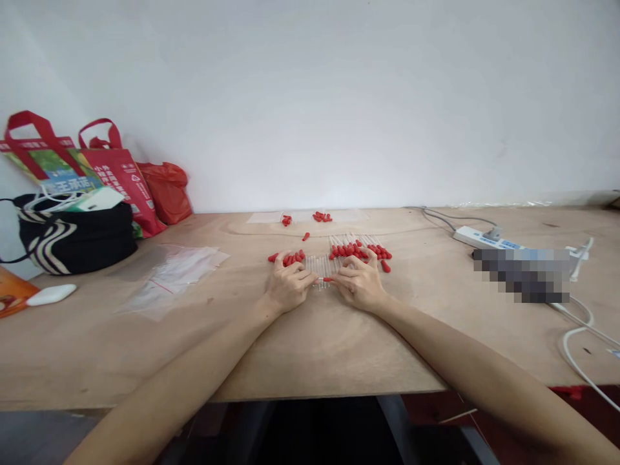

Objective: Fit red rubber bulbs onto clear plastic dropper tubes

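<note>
My left hand (289, 284) and my right hand (359, 284) rest close together on the wooden table (310, 349), fingers curled in a pinch. Between their fingertips lies a thin clear tube (317, 280) with a small red cap (328, 279) at its end; the left hand holds the tube, the right pinches the cap. Just beyond the hands lies a row of clear tubes (322, 263). Loose red caps (289, 258) lie beyond the left hand, and another heap of red caps (358, 250) sits on more tubes beyond the right hand.
A few red caps (320, 217) lie on a clear sheet near the wall. Clear plastic bags (169, 278) lie left of the hands. Red shopping bags (116, 174), a black striped bag (72, 236) and a white object (51, 294) stand far left. A power strip (484, 237) with white cables (576, 336) lies right.
</note>
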`<state>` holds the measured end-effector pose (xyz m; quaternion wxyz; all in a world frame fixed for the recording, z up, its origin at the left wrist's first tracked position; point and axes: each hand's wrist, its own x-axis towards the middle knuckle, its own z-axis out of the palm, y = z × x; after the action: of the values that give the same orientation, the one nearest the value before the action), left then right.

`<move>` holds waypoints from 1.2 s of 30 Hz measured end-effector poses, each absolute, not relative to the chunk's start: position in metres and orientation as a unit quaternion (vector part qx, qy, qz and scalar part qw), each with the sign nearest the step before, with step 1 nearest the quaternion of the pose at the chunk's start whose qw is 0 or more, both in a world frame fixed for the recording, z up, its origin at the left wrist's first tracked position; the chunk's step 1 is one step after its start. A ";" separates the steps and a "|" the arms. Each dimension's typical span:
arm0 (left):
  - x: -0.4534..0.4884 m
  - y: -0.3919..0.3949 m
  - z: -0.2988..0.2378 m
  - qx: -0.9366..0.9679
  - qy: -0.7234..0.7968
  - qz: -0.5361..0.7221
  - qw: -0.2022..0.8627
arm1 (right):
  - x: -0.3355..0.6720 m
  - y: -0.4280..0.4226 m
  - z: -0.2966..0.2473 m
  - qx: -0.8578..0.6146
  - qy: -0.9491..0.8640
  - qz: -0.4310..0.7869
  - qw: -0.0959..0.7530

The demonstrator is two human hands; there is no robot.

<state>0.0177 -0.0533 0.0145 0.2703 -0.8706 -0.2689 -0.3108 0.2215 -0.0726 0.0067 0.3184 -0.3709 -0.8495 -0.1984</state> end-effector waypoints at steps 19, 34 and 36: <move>-0.031 -0.040 0.011 -0.810 -0.343 -0.353 0.318 | 0.289 -0.056 0.003 -0.512 -0.695 -0.137 0.485; -0.007 -0.024 -0.001 -0.846 -0.351 -0.386 0.113 | 0.290 -0.045 0.002 -0.671 -0.664 -0.030 0.327; -0.002 -0.023 -0.001 -0.843 -0.348 -0.393 0.119 | 0.289 -0.045 0.003 -0.676 -0.668 -0.028 0.311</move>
<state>-0.0024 -0.0229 -0.0006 0.1186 -0.8430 -0.3480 -0.3926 0.2889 -0.0450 0.0035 0.3108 -0.6761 -0.6675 -0.0280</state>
